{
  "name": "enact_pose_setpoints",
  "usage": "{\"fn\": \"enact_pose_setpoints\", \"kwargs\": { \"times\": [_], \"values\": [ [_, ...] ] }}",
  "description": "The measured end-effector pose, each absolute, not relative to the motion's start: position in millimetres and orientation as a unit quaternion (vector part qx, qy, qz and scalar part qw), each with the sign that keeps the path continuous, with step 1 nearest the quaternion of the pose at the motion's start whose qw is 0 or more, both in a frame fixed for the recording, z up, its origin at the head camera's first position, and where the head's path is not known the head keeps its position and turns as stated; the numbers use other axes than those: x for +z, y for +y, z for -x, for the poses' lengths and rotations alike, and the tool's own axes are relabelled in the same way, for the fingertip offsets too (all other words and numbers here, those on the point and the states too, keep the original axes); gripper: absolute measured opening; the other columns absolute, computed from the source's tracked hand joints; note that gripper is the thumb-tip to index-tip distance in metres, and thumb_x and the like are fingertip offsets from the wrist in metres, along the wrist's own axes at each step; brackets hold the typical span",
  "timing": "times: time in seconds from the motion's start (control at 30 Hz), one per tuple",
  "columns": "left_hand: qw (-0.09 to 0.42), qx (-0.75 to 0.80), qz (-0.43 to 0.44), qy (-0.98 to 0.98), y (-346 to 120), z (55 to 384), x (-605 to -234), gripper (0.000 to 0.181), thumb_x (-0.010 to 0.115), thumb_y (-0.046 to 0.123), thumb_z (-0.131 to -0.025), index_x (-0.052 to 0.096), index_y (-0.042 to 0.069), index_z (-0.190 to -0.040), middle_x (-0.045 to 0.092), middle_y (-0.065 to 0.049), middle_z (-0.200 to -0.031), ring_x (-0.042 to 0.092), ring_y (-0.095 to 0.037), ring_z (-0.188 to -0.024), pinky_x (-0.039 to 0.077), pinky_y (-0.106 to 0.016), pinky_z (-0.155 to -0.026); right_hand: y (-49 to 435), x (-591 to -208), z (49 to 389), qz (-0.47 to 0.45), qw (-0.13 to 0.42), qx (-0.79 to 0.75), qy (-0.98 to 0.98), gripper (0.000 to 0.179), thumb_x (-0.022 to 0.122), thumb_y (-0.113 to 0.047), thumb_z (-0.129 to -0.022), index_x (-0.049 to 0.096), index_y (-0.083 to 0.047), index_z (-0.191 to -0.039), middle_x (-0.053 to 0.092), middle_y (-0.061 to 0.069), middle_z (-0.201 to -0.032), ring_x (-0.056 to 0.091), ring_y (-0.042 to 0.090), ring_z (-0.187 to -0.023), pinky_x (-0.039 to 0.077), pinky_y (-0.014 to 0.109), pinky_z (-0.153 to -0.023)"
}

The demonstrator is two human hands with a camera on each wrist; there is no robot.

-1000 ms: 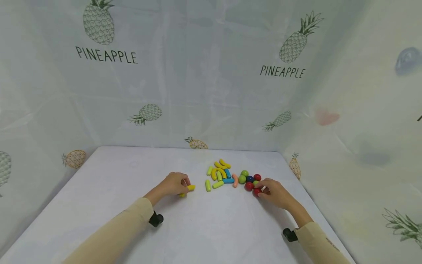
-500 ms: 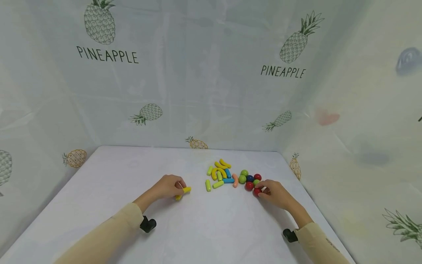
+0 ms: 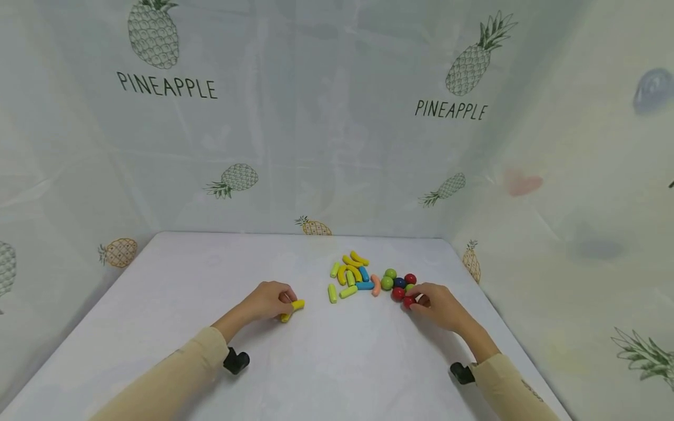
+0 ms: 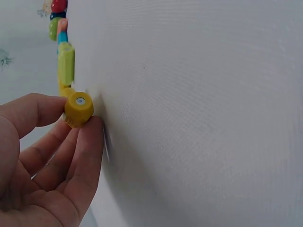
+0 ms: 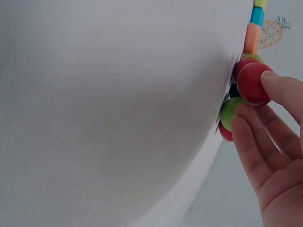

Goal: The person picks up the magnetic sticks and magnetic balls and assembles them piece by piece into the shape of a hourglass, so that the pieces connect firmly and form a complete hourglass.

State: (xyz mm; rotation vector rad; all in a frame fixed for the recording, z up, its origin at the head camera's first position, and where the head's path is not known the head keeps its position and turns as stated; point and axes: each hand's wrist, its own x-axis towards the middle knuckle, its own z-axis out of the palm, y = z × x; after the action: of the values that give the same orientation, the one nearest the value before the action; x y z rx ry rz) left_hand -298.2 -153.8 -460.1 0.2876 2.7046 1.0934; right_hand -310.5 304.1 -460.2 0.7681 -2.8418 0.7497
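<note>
My left hand pinches a curved yellow toy rod between thumb and fingers, left of the pile and close over the table. In the left wrist view, the yellow rod shows its blunt end with a small silvery disc in it. At the right, my right hand pinches a glossy red ball at the near side of a ball cluster. The right wrist view shows my thumb on that red ball, with a green ball behind, near my fingertips.
Curved yellow rods, lime rods, blue rods and a salmon curved rod lie mid-table. Beside them sit green balls, a navy ball and more red balls. A pineapple-print sheet hangs behind the white table.
My left hand has moved left and slightly nearer with the yellow rod, holding about still over the last half second. My right hand stays at the red ball.
</note>
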Motion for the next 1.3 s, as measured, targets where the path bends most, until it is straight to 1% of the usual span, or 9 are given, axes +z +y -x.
{"fn": "enact_pose_setpoints", "kwargs": {
  "times": [0.1,0.23,0.4,0.6,0.77,0.9,1.07,1.3],
  "values": [
    [0.103,0.370,-0.098,0.918,-153,299,-460,0.019,0.078,0.008,-0.086,0.076,0.012,-0.105,0.069,0.000,-0.091,0.065,-0.016,-0.078,0.056,-0.029,-0.066,299,-459,310,-0.254,0.050,0.256,-0.931,0.023,0.082,-0.008,-0.093,0.077,-0.011,-0.115,0.075,0.000,-0.109,0.068,0.011,-0.086,0.060,0.025,-0.078],
    [0.104,0.366,-0.098,0.920,-153,299,-460,0.019,0.078,0.007,-0.086,0.076,0.011,-0.105,0.069,0.000,-0.092,0.065,-0.016,-0.078,0.056,-0.028,-0.066,288,-458,307,-0.246,0.046,0.269,-0.930,0.027,0.083,-0.011,-0.093,0.076,-0.010,-0.120,0.074,-0.001,-0.109,0.067,0.011,-0.090,0.060,0.025,-0.081],
    [0.105,0.360,-0.092,0.922,-154,298,-459,0.019,0.079,0.007,-0.086,0.076,0.012,-0.104,0.069,0.000,-0.092,0.065,-0.016,-0.080,0.056,-0.028,-0.066,269,-456,302,-0.247,0.044,0.283,-0.926,0.031,0.082,-0.012,-0.094,0.075,-0.007,-0.123,0.074,-0.001,-0.108,0.067,0.013,-0.092,0.061,0.027,-0.083],
    [0.108,0.364,-0.088,0.921,-155,297,-458,0.019,0.079,0.006,-0.086,0.075,0.011,-0.104,0.068,-0.001,-0.091,0.065,-0.016,-0.079,0.057,-0.027,-0.066,245,-457,300,-0.249,0.044,0.304,-0.919,0.036,0.082,-0.012,-0.094,0.073,-0.005,-0.129,0.074,-0.002,-0.108,0.070,0.013,-0.094,0.061,0.024,-0.084],
    [0.105,0.359,-0.086,0.924,-153,297,-456,0.018,0.079,0.008,-0.086,0.075,0.011,-0.104,0.067,-0.001,-0.091,0.064,-0.016,-0.079,0.056,-0.027,-0.067,222,-458,300,-0.253,0.042,0.324,-0.911,0.034,0.083,-0.011,-0.093,0.076,-0.006,-0.126,0.073,-0.001,-0.111,0.071,0.015,-0.095,0.062,0.029,-0.086],
    [0.106,0.355,-0.085,0.925,-152,297,-455,0.019,0.080,0.009,-0.087,0.074,0.010,-0.105,0.068,-0.001,-0.091,0.064,-0.016,-0.081,0.056,-0.028,-0.068,204,-460,299,-0.260,0.036,0.335,-0.905,0.032,0.083,-0.012,-0.094,0.076,-0.005,-0.124,0.075,-0.001,-0.111,0.073,0.014,-0.096,0.062,0.028,-0.086],
    [0.105,0.353,-0.084,0.926,-153,298,-456,0.018,0.080,0.009,-0.087,0.074,0.011,-0.104,0.068,0.000,-0.092,0.065,-0.015,-0.082,0.057,-0.028,-0.068,182,-460,299,-0.282,0.020,0.355,-0.891,0.029,0.081,-0.010,-0.094,0.076,-0.004,-0.122,0.077,0.002,-0.113,0.075,0.018,-0.098,0.062,0.030,-0.087],
    [0.108,0.348,-0.080,0.928,-152,299,-456,0.018,0.079,0.008,-0.087,0.074,0.011,-0.104,0.067,-0.001,-0.092,0.064,-0.016,-0.083,0.057,-0.027,-0.068,160,-465,299,-0.293,-0.006,0.355,-0.888,0.027,0.079,-0.015,-0.097,0.076,-0.007,-0.123,0.077,0.002,-0.114,0.074,0.014,-0.097,0.062,0.030,-0.088]
  ]
}}
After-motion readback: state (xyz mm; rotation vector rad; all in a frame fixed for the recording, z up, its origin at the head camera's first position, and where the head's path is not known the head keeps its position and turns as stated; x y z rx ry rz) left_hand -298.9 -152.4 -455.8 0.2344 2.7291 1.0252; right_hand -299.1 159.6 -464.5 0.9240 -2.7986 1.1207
